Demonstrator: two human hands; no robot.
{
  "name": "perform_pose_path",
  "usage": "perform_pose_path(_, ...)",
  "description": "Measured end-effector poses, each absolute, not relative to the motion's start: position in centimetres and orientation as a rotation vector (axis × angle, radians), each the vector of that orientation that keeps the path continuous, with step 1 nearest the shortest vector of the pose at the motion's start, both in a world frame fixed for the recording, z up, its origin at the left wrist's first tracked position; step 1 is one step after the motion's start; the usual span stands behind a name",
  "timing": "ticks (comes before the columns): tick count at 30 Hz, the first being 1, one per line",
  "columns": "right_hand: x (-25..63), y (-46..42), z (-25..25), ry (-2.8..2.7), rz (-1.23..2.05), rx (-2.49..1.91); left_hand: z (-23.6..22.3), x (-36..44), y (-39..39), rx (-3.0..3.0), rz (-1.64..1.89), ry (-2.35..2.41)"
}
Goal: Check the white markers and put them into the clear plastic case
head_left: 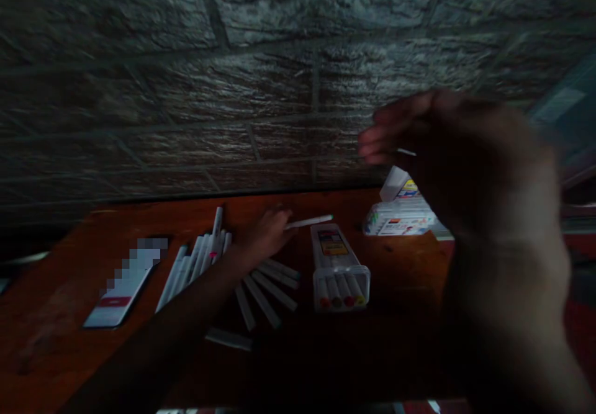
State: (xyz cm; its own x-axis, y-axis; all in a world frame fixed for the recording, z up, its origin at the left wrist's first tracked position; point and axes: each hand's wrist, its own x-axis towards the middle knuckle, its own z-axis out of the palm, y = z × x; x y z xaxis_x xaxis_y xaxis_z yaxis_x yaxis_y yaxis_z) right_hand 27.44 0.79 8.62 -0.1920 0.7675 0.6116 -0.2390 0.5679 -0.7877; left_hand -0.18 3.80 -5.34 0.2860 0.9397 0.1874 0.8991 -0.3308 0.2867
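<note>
Right hand (484,166): raised, fingers curled, hold unclear | clear case (342,270): on table (395,290) | left hand (267,235), nearer case: pinches green-tipped marker (310,221), its long axis crosswise, tip just beyond case's far end

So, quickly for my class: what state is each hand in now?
Left hand: closed on a white marker.
Right hand: raised, fingers bent; a pale sliver shows there, but whether it's held can't be told.
</note>
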Motion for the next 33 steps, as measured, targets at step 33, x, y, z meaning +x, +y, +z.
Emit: perform_pose_path(33,26.7,-0.7,-2.8,-1.625,1.034,-0.563,-4.3,0.6,-4.5,1.888,1.578,1.153)
